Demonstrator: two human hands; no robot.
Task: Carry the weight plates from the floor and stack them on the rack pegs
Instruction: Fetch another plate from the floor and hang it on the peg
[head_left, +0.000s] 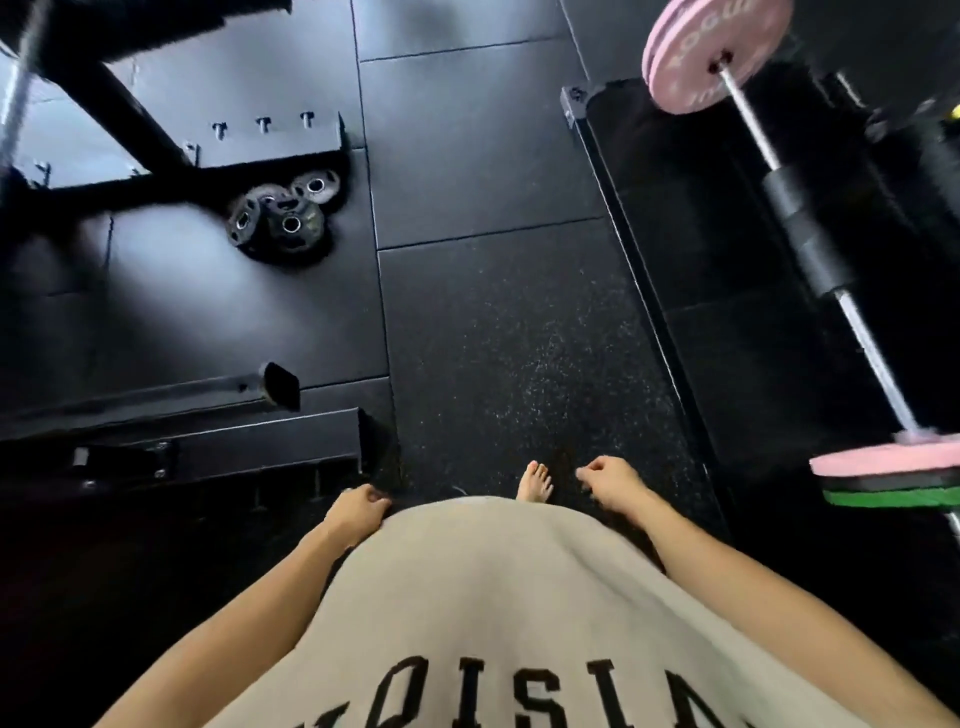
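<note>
While the blurred weight plates (283, 218) overlap, count unclear, both hands' fingers (589, 475) hang loosely curled, holding nothing.

I can't count the small weight plates (283, 215) heaped on the floor, since they overlap and hide each other. The rack frame (104, 109) runs off my top and left edges. My shirt (498, 613) hides all but one bare foot (536, 482), and its lettering is cut by the bottom edge. The barbell (810, 228) is motion-blurred, its near pink plate (893, 462) clipped at the right edge.
</note>
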